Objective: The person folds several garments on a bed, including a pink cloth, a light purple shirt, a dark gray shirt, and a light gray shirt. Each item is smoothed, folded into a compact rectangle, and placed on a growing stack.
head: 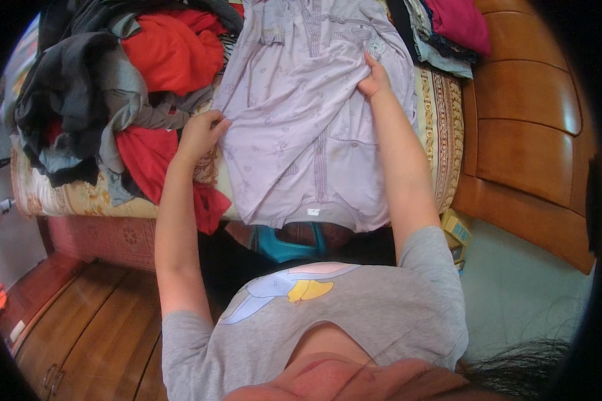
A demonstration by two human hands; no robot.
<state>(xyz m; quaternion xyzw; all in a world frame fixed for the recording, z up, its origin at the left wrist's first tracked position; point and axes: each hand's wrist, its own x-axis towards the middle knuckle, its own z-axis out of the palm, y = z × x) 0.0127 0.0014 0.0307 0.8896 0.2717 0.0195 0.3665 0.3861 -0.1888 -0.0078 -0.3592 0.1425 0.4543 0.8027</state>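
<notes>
A pale lilac button-front garment (301,125) with a small printed pattern lies spread over the edge of a bed, its neckline towards me. One panel is drawn diagonally across its front. My right hand (375,77) grips the upper end of that panel between thumb and fingers. At the garment's left edge is my left hand (204,131), fingers bent, with the cloth by its fingertips; whether it pinches the fabric is hard to tell. Red cloth (148,155) lies just left of my left wrist.
A heap of dark, grey and red clothes (65,85) covers the bed's left side. Folded clothes (444,35) are stacked at the upper right, beside the wooden headboard (527,130). A patterned bedspread (439,140) shows between. A teal plastic stool (291,245) stands below the bed edge.
</notes>
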